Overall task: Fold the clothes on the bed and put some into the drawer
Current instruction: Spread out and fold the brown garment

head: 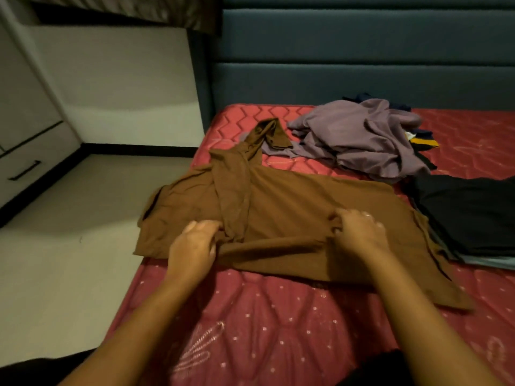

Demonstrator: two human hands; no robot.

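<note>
Brown garment [292, 207], 1, in left hand [195, 242] and right hand [359, 232]; 1 purple heap [359, 135]

Black garment [468, 213] runs off right; perhaps trousers.

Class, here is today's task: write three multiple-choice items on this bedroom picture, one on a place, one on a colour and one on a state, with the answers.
1. Where does the purple clothes heap lie? A on the floor; B on the red mattress, near the headboard; C in a drawer.
2. What colour is the garment being folded? A white; B green; C brown.
3. What are the left hand and right hand doing? A gripping the garment's fold; B hanging idle; C pulling a handle.
Answers: B, the heap sits on the mattress by the headboard; C, its cloth is plainly brown; A, both hands curl round the fabric.
</note>
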